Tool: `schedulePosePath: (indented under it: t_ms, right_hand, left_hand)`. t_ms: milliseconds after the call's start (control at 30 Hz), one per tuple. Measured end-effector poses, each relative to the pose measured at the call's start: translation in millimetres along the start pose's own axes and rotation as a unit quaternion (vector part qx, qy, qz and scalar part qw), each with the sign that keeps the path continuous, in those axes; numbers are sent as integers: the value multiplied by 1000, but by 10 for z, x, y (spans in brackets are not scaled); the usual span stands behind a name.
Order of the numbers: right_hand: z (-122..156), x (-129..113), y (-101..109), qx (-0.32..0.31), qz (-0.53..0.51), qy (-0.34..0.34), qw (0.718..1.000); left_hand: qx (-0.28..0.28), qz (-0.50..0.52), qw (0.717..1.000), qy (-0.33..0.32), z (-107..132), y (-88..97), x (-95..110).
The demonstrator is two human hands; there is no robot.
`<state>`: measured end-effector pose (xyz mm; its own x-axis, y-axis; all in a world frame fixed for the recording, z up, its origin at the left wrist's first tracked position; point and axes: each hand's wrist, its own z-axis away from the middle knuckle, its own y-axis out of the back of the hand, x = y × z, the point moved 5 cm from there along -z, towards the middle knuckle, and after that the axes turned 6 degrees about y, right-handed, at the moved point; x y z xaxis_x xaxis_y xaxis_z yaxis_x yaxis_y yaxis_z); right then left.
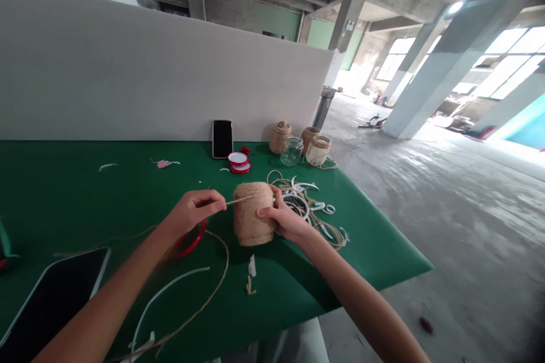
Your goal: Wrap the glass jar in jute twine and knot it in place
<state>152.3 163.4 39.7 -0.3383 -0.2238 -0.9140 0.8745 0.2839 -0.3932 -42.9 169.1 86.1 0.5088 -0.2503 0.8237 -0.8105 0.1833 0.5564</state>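
A jar wrapped in brown twine is held above the green table, in the middle of the view. My right hand grips its right side, thumb on the front and fingers behind. Pinched between the thumb and fingers of my left hand is a strand of twine, which runs taut to the jar's upper front. More loose twine trails in a curve over the table below. Under my left wrist shows part of a red ring-shaped spool.
Tangled twine and white strips lie right of the jar. Behind stand a clear glass jar, several wrapped jars, red-rimmed tape rolls and a phone. A dark tablet lies front left. The table edge slants away on the right.
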Motion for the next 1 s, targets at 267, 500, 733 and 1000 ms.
schedulePosePath:
  t_ms: [267, 500, 733, 1000]
  right_hand:
    - [-11, 51, 12, -3, -11, -2, 1000]
    - [-4, 27, 0, -13, -22, -2, 1000]
    - [13, 47, -15, -47, -25, 4, 999]
    - [42, 31, -45, -80, -45, 21, 996]
  left_hand:
    - [2, 0, 1000, -5, -1, -1, -36]
    - [-11, -17, 1000, 17, -21, -43, -39]
    - [-21, -18, 1000, 15, -77, -121, -112]
    - [-74, 85, 987, 111, -67, -223, -180]
